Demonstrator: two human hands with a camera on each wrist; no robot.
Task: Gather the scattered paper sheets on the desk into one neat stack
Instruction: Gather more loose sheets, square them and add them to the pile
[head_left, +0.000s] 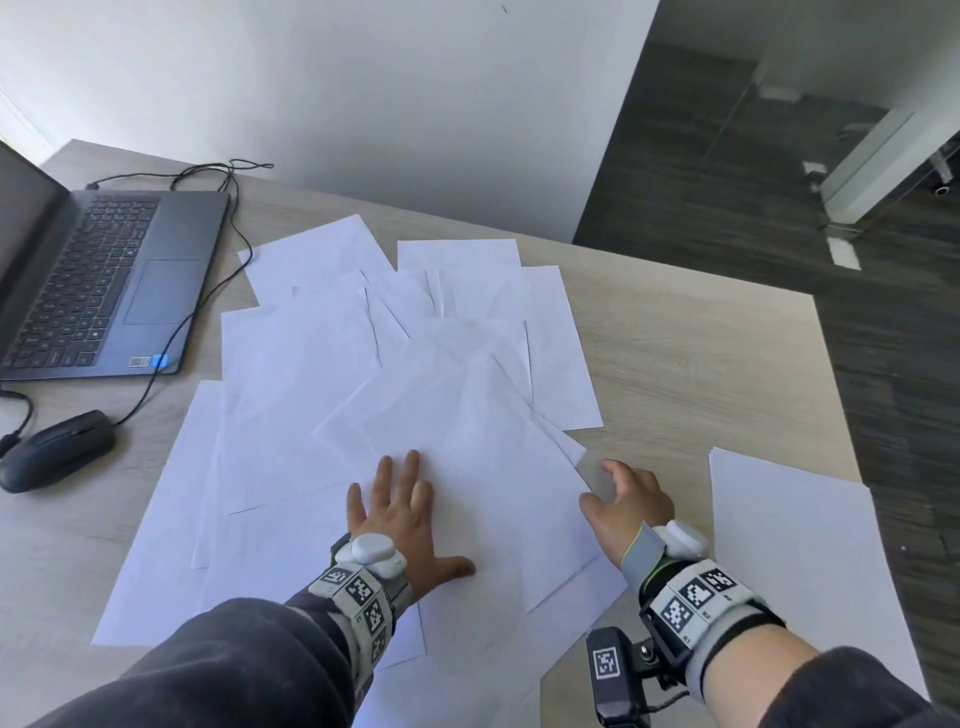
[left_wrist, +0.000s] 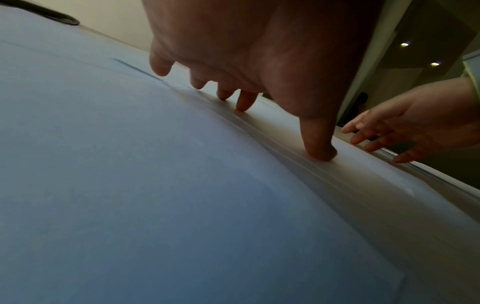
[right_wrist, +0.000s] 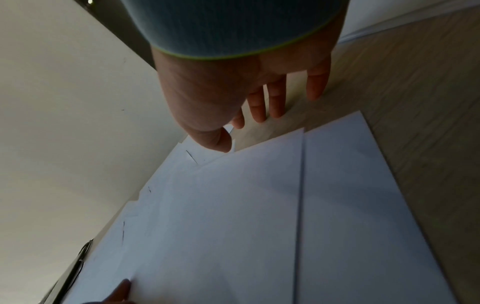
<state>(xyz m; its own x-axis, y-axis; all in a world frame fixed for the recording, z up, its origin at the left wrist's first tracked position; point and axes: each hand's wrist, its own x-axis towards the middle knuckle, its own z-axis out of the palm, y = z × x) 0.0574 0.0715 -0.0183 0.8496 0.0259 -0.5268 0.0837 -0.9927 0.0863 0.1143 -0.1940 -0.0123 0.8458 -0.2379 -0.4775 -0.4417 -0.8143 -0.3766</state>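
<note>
Several white paper sheets (head_left: 363, 395) lie fanned and overlapping across the middle of the wooden desk (head_left: 701, 364). My left hand (head_left: 415, 514) lies flat on the nearest sheets, fingers spread and straight; in the left wrist view its fingertips (left_wrist: 320, 153) press the paper (left_wrist: 155, 185). My right hand (head_left: 618, 493) is at the right edge of the pile, fingers loosely bent over a sheet corner and holding nothing. From the right wrist, that hand (right_wrist: 240, 121) hangs over bare desk beside the sheets (right_wrist: 259, 216). More white paper (head_left: 795, 571) lies apart at the near right.
An open laptop (head_left: 93, 270) sits at the far left with a black mouse (head_left: 54, 449) in front of it, and cables (head_left: 228, 218) run along the pile's left side. The desk's right edge (head_left: 836, 415) drops to dark floor.
</note>
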